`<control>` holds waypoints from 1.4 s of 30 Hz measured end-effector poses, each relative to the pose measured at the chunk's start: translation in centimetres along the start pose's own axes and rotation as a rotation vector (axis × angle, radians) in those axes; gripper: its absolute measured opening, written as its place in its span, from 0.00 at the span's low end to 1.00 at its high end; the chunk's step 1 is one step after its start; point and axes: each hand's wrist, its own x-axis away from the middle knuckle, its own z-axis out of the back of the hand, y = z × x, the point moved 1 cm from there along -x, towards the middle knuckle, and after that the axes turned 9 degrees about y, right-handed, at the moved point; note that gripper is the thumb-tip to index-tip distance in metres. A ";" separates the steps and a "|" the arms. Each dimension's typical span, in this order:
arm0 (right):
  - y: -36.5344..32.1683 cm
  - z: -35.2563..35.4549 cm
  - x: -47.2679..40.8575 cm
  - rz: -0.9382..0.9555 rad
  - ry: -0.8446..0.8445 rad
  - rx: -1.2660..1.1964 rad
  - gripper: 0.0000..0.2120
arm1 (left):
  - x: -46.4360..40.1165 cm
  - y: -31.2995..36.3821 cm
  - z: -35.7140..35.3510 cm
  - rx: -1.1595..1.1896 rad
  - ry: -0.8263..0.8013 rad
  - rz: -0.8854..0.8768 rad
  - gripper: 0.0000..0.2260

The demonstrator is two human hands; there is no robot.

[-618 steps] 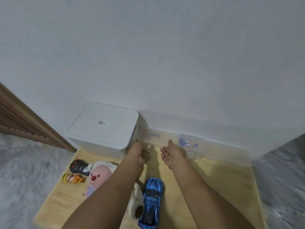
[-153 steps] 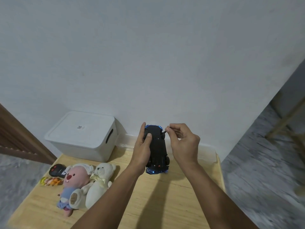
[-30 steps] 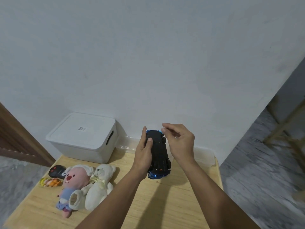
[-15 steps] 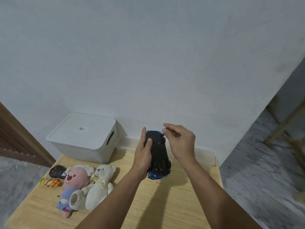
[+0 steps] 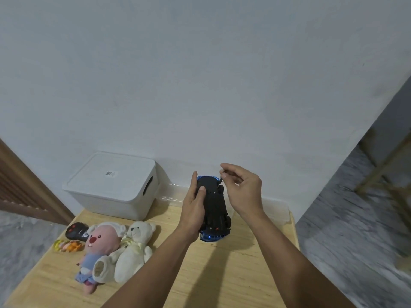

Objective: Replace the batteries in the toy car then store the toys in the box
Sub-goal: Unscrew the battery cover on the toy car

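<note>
My left hand (image 5: pixel 193 207) grips the blue toy car (image 5: pixel 215 207) by its side and holds it upside down above the table, black underside facing me. My right hand (image 5: pixel 242 190) is at the car's far end. Its thumb and fingers pinch a thin dark tool (image 5: pixel 220 180), which looks like a small screwdriver, with the tip down at the underside. The white storage box (image 5: pixel 111 185) stands at the back left against the wall with its lid on.
On the left of the wooden table (image 5: pixel 222 274) lie a pink plush (image 5: pixel 101 241), a white teddy bear (image 5: pixel 133 247), a black remote (image 5: pixel 75 231) and a small orange doll (image 5: pixel 65 245). A clear plastic tray (image 5: pixel 275 210) sits along the wall behind the car.
My right hand's fingers have shifted slightly at the far end of the car. My left hand still holds the car upside down in the same place.
</note>
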 end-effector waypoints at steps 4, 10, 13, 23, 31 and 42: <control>0.0 0.0 0.1 0.006 0.009 0.006 0.12 | -0.1 -0.1 0.0 -0.002 0.001 0.004 0.22; 0.1 0.0 0.2 -0.004 0.026 -0.023 0.10 | -0.3 -0.4 0.0 0.002 0.000 -0.002 0.22; 0.2 0.1 0.1 -0.008 0.012 -0.017 0.12 | -0.2 -0.3 0.1 0.003 0.007 -0.002 0.22; -0.2 0.7 -0.9 0.113 -0.222 0.405 0.09 | -0.2 -0.8 0.2 -0.049 0.013 -0.030 0.23; 1.0 0.1 0.3 0.128 -0.362 0.768 0.07 | -0.1 -1.6 0.3 -0.120 -0.004 -0.095 0.23; 2.8 -1.3 3.1 0.316 -0.410 0.969 0.08 | 0.2 -2.5 1.0 -0.139 0.034 -0.053 0.23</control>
